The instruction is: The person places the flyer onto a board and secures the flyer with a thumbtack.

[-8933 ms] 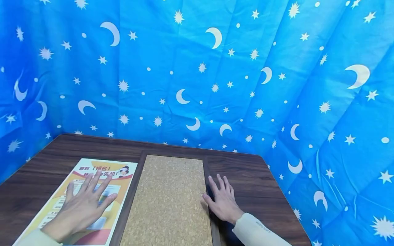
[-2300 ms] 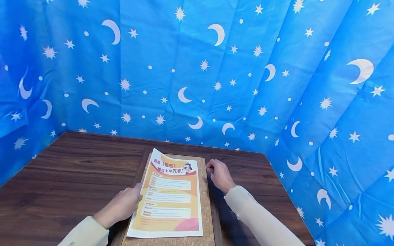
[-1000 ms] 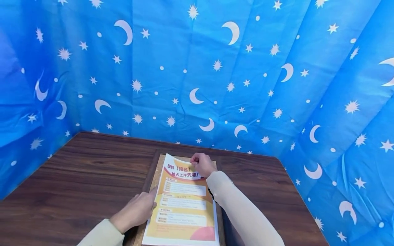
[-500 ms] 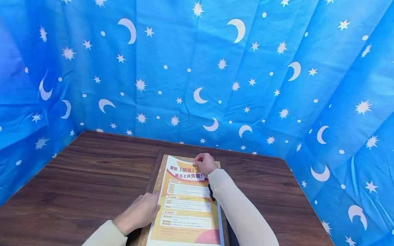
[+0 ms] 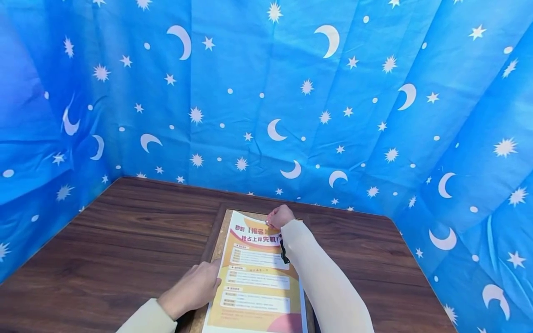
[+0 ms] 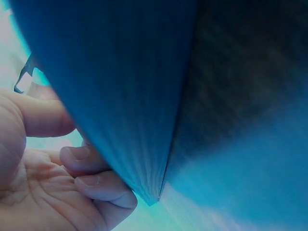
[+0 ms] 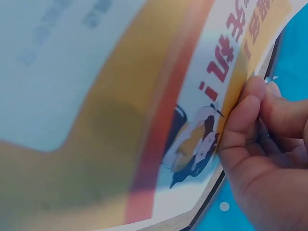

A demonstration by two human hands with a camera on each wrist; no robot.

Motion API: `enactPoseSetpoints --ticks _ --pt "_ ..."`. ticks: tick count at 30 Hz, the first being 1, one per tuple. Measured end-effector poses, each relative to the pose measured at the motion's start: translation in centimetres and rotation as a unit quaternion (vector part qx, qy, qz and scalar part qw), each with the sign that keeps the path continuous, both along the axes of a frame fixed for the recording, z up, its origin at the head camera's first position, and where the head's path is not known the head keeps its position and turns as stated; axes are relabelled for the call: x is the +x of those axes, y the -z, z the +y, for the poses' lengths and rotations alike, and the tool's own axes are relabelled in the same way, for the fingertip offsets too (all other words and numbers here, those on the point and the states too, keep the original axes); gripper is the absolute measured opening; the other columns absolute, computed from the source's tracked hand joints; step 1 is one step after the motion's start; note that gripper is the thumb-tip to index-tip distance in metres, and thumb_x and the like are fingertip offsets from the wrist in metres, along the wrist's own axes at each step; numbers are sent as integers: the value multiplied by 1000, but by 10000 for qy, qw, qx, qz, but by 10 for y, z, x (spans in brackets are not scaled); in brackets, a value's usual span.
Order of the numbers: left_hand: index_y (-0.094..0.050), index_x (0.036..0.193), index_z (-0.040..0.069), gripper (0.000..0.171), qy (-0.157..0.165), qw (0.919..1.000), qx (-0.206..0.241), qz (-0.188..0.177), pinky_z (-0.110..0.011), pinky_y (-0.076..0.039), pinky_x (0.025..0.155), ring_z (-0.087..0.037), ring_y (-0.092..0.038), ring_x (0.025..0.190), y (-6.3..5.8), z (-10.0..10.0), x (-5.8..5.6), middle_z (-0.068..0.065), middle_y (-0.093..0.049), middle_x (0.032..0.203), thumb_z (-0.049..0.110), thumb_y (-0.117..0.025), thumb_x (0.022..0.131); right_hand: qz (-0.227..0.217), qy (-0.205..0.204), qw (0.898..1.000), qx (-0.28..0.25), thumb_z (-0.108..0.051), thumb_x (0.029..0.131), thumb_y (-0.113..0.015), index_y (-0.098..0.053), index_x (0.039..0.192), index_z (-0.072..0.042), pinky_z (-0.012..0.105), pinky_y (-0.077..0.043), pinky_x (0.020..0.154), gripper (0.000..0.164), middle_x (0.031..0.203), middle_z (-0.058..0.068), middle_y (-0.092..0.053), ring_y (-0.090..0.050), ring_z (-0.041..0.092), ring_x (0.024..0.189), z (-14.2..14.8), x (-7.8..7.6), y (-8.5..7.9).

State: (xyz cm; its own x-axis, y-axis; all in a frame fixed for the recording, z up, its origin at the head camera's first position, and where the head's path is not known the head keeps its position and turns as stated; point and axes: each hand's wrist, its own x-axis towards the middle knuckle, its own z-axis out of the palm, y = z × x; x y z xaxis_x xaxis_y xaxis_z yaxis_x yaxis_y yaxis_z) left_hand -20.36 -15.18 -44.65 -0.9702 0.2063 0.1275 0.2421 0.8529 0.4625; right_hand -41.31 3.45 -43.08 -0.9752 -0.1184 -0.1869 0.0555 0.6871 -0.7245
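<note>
A yellow and white poster (image 5: 254,296) lies over a cork board (image 5: 216,249) in a dark wooden frame; its top edge curves up a little. My left hand (image 5: 193,286) grips the board's left edge, with the thumb by the poster's margin. In the left wrist view, its curled fingers (image 6: 103,185) lie against the frame's side (image 6: 120,96). At the middle of the poster's top edge, my right hand (image 5: 281,217) pinches a small pale push pin (image 7: 268,80), mostly hidden by the fingertips. The poster's upper right corner is behind the right wrist in the head view.
The dark wood-grain table (image 5: 137,240) stretches out on both sides of the board. Behind it and to the sides hangs a blue curtain (image 5: 233,60) printed with moons and stars.
The poster, earlier flat on the table at left beneath my left hand, is now on the cork board. My right hand has moved from the board's right edge to the poster's top edge.
</note>
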Motion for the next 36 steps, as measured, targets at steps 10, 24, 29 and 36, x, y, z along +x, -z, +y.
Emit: enactPoseSetpoints --ticks 10,24,29,36 --pt "-57 109 -5 28 -22 9999 49 -141 -36 -43 48 -17 -57 60 -4 1 1 -12 -62 75 1 -67 84 -30 185 9990 400 -15 87 -70 -70 71 -7 32 -46 59 18 65 6 -63 -58 20 65 -6 -5 -2" --pt "-54 117 -8 35 -94 9993 49 -371 -35 -43 49 -16 -57 62 -5 2 -1 -15 -63 80 1 -65 85 -207 412 9989 97 -14 86 -70 -68 74 -6 31 -48 60 14 70 7 -64 -60 21 65 -8 -1 -4" --pt "-54 117 -8 34 -95 9993 67 -363 -35 -43 48 -16 -56 61 -4 2 -2 -14 -63 79 1 -65 85 -265 371 9988 159 -11 87 -68 -68 73 -6 27 -47 51 15 66 6 -63 -59 17 56 -10 -5 -3" --pt "-55 118 -6 35 -56 9993 106 -366 -35 -43 49 -15 -57 60 -4 1 -2 -12 -63 79 2 -65 85 -322 375 9982 326 -10 87 -68 -66 74 -5 28 -46 48 14 66 8 -62 -58 18 56 -12 -12 2"
